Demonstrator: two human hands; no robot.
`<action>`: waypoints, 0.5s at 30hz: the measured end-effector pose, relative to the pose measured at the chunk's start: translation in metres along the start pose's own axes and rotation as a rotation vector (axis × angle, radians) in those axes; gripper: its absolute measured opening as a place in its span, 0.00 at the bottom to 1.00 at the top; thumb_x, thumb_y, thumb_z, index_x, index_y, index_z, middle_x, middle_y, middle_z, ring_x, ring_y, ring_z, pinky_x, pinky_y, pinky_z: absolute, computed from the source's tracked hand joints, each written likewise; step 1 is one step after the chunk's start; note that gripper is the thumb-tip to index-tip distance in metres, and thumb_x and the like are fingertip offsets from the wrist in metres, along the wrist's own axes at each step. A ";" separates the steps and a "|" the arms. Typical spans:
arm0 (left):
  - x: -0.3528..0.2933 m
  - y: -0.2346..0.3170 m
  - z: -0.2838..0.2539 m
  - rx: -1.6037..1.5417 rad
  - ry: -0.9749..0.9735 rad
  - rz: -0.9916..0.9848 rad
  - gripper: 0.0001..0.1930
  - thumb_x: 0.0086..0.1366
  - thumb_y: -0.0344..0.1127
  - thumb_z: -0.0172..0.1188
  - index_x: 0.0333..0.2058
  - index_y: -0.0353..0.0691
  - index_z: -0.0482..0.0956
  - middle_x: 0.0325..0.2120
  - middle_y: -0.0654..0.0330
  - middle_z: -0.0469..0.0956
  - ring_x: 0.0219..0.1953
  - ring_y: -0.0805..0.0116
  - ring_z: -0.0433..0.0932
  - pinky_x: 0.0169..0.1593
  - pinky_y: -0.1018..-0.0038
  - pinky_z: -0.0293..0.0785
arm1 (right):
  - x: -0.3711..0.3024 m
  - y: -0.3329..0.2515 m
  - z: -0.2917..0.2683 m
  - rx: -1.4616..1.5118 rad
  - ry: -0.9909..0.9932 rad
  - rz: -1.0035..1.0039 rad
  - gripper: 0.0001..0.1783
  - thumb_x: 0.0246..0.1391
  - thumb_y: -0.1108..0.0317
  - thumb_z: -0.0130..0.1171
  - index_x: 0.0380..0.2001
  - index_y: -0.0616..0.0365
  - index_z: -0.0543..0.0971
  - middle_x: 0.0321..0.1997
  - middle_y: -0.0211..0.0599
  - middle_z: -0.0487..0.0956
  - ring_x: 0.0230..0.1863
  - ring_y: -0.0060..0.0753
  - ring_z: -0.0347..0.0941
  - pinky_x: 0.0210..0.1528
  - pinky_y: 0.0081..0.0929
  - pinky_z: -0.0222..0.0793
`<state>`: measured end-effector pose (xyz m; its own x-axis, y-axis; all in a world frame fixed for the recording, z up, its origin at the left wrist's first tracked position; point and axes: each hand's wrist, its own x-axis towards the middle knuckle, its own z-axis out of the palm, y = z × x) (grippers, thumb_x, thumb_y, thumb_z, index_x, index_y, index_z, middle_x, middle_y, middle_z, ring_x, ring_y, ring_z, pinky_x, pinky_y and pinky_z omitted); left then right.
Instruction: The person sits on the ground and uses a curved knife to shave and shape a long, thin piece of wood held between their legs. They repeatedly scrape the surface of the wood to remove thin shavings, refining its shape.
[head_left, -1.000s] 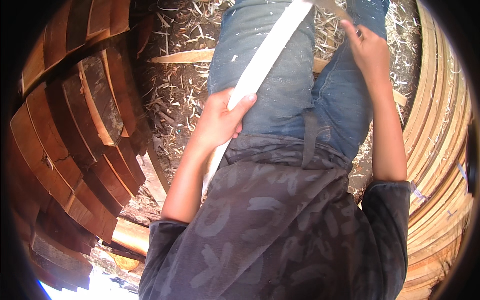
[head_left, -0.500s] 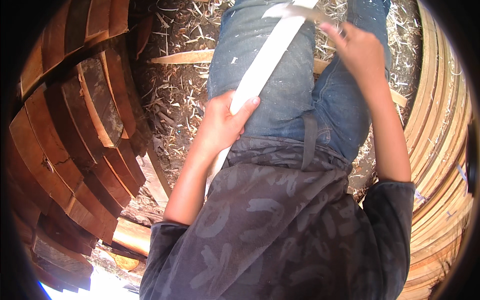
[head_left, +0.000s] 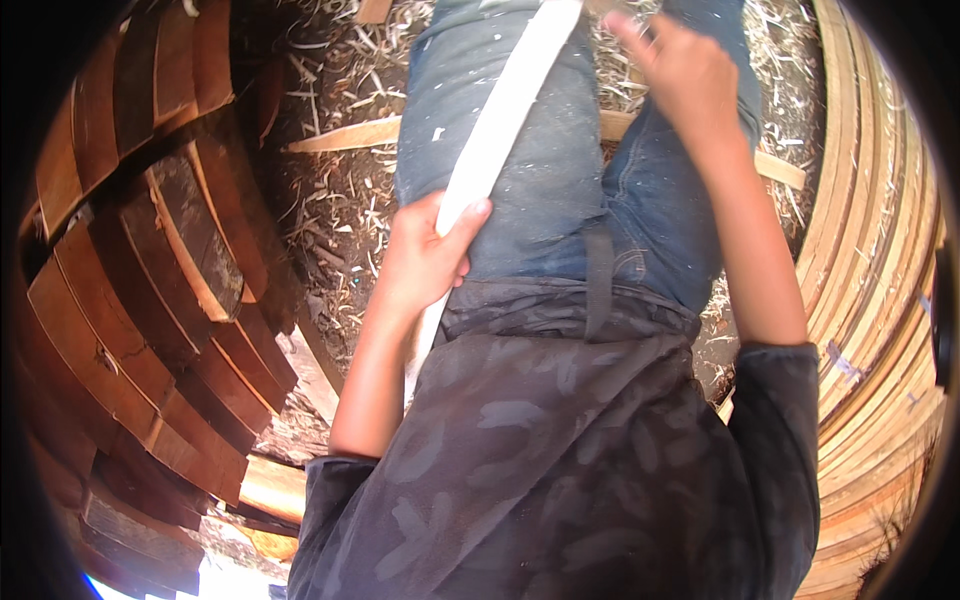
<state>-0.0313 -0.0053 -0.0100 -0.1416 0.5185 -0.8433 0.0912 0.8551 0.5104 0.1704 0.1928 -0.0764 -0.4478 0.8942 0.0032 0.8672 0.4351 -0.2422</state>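
Observation:
A long, pale strip of wood lies slantwise over the left thigh of my jeans, its near end running beside my dark shirt. My left hand is closed around this strip near my waist, thumb on top. Beyond the knees, my right hand is closed on a knife held near the strip's far end. Motion blurs the knife, and the top edge of the picture cuts off most of its blade, so I cannot tell whether it touches the wood.
Reddish-brown wooden pieces are stacked high on the left. A stack of long pale slats curves along the right. Wood shavings litter the dark ground, where another slat lies crosswise beneath my legs.
The view has shifted slightly. The knife blade, which lay across the strip, is now mostly beyond the top edge. My left hand keeps its hold on the strip.

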 end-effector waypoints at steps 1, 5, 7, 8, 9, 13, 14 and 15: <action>0.001 0.001 -0.001 0.009 -0.012 -0.002 0.17 0.64 0.44 0.56 0.31 0.32 0.76 0.11 0.67 0.68 0.11 0.80 0.67 0.15 0.80 0.63 | 0.011 0.016 -0.002 -0.048 -0.032 0.095 0.35 0.50 0.32 0.49 0.16 0.58 0.71 0.10 0.44 0.71 0.17 0.47 0.73 0.20 0.40 0.66; 0.004 -0.001 -0.003 0.037 -0.034 0.033 0.17 0.67 0.45 0.51 0.28 0.34 0.72 0.09 0.66 0.66 0.09 0.78 0.65 0.13 0.80 0.62 | -0.011 0.004 0.002 0.209 0.034 0.068 0.31 0.53 0.39 0.52 0.20 0.61 0.73 0.14 0.41 0.73 0.15 0.39 0.72 0.18 0.33 0.66; 0.005 -0.007 -0.005 -0.003 -0.044 0.033 0.17 0.67 0.45 0.50 0.28 0.35 0.71 0.09 0.65 0.66 0.09 0.78 0.65 0.13 0.79 0.62 | -0.021 0.000 -0.002 0.535 -0.142 0.081 0.26 0.54 0.44 0.55 0.24 0.60 0.74 0.15 0.36 0.74 0.14 0.30 0.71 0.17 0.27 0.66; 0.008 -0.009 -0.009 -0.009 -0.070 0.054 0.17 0.67 0.45 0.50 0.28 0.35 0.70 0.09 0.65 0.66 0.09 0.78 0.65 0.13 0.79 0.62 | -0.021 0.002 -0.009 0.772 -0.364 0.144 0.23 0.55 0.46 0.55 0.28 0.59 0.75 0.15 0.33 0.73 0.14 0.25 0.71 0.16 0.25 0.67; 0.011 -0.011 -0.012 -0.015 -0.100 0.074 0.17 0.67 0.45 0.49 0.27 0.35 0.69 0.09 0.64 0.65 0.08 0.77 0.65 0.13 0.79 0.63 | -0.021 0.007 -0.015 1.006 -0.590 0.211 0.21 0.55 0.48 0.56 0.32 0.59 0.76 0.16 0.31 0.73 0.15 0.21 0.71 0.16 0.23 0.68; 0.012 -0.018 -0.017 -0.068 -0.132 0.019 0.15 0.66 0.43 0.54 0.29 0.35 0.73 0.09 0.65 0.68 0.10 0.77 0.67 0.15 0.79 0.64 | -0.025 0.014 -0.032 1.456 -0.935 0.338 0.16 0.56 0.55 0.57 0.35 0.57 0.71 0.16 0.23 0.67 0.09 0.10 0.59 0.09 0.11 0.57; 0.013 -0.017 -0.017 -0.079 -0.133 0.032 0.15 0.66 0.43 0.53 0.29 0.35 0.73 0.09 0.65 0.68 0.10 0.77 0.67 0.15 0.79 0.64 | -0.025 0.013 -0.034 1.414 -0.956 0.382 0.13 0.58 0.61 0.54 0.41 0.57 0.71 0.14 0.23 0.66 0.07 0.11 0.58 0.06 0.11 0.54; 0.013 -0.017 -0.017 -0.081 -0.134 0.036 0.15 0.66 0.43 0.53 0.29 0.35 0.73 0.09 0.65 0.68 0.10 0.77 0.67 0.15 0.79 0.64 | -0.024 0.016 -0.033 1.339 -0.957 0.369 0.16 0.58 0.60 0.55 0.44 0.58 0.70 0.14 0.23 0.66 0.07 0.10 0.58 0.05 0.11 0.54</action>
<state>-0.0513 -0.0136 -0.0267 -0.0060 0.5480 -0.8365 0.0129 0.8365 0.5479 0.2021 0.1814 -0.0481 -0.6755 0.3209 -0.6639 0.3917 -0.6066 -0.6918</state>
